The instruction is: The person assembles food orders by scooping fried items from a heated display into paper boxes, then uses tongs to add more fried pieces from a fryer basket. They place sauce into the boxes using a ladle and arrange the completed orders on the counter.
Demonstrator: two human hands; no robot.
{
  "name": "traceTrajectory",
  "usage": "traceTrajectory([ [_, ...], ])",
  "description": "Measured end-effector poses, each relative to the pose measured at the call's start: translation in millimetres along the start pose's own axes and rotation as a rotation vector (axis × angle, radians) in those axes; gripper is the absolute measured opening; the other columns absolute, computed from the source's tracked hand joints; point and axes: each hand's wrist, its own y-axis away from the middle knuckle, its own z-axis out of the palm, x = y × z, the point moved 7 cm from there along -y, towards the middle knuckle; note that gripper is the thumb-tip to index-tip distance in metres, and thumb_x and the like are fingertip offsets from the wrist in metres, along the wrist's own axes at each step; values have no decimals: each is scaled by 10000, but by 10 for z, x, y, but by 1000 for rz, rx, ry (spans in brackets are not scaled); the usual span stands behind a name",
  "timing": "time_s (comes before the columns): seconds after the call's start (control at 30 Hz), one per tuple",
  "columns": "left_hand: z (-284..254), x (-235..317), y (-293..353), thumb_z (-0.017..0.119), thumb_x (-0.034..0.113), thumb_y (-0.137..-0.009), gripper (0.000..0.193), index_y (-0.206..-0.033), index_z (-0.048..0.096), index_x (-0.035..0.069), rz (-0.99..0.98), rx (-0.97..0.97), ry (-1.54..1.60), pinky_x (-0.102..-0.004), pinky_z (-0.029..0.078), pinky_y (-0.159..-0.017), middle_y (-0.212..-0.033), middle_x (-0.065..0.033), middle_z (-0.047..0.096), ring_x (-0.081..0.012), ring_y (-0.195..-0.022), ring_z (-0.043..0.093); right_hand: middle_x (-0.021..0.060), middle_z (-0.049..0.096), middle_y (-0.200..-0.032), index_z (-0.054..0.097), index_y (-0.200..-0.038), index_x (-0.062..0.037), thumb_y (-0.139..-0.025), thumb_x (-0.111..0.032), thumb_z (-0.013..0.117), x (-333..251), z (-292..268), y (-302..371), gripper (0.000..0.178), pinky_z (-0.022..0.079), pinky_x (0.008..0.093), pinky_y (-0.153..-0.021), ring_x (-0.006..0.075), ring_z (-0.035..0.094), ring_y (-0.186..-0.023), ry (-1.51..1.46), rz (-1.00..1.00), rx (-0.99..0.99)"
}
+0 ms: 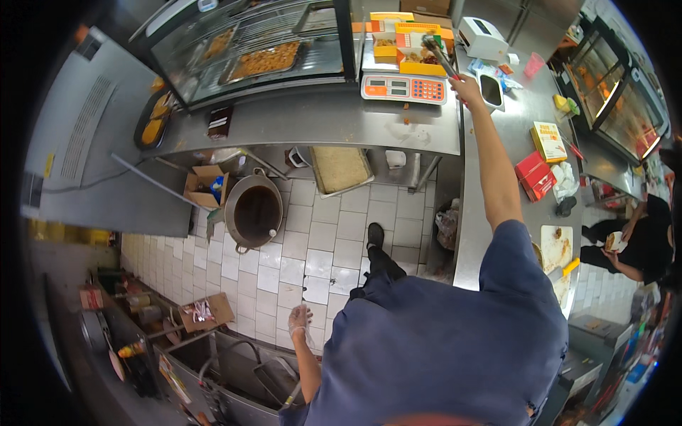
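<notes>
My right hand (467,90) reaches far forward, closed around what look like metal tongs (445,61) with red at the grip. Their tips are over an open yellow-and-white food box (424,67) with brown pieces of food in it. This box rests on a scale (405,89) with an orange keypad. Just left of it stands another open yellow box (384,50), also with food inside. My left hand (300,321), in a clear plastic glove, hangs low over the tiled floor, fingers loosely apart and holding nothing.
A glass display case (249,53) holds trays of fried food. On the right counter are a metal container (491,91), a red box (535,176) and a cutting board (556,248). A large pot of dark liquid (256,213) stands on the floor. Another person (632,234) is at far right.
</notes>
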Motion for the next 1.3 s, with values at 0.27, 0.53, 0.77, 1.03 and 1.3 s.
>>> traceTrajectory([
  [0.27,43,34,-865,667,410,-1026,458,-1348,566,100,-170,-180,-64,-471,568,-760,-1160,-134,729,-298,-965,739,81,765,-830,766,-1155,-56,-944,-364,714,52,397,-612,377,539,336,-598,163,679,-646,542,-11,-3],
  [0.53,176,1021,-1948,653,424,-1035,378,-1261,624,123,37,-321,-353,-415,547,-745,-1097,-82,724,-237,-884,698,74,766,-846,762,-1163,-71,-923,-370,724,-149,414,-557,386,551,341,-599,158,662,-615,443,177,-117],
  [0.77,256,2258,-3280,660,437,-1019,452,-1333,598,118,-182,-273,-99,-463,562,-762,-1162,-131,736,-290,-974,739,23,719,-779,764,-1170,-50,-930,-323,747,-487,471,-330,364,443,296,-493,109,554,-527,391,218,-65],
  [1.03,264,3410,-4097,688,408,-1012,355,-1255,656,151,0,-369,-82,-403,547,-704,-1114,-108,747,-239,-895,736,25,732,-803,750,-1237,-55,-942,-328,752,-665,602,-188,402,424,292,-480,95,536,-523,395,249,26],
  [1.3,487,3313,-4206,679,472,-1007,493,-1336,591,115,-195,-288,-228,-440,562,-741,-1141,-130,735,-291,-914,737,45,725,-814,722,-1281,-36,-985,-287,712,-627,602,-340,388,410,261,-463,75,525,-529,205,241,22],
])
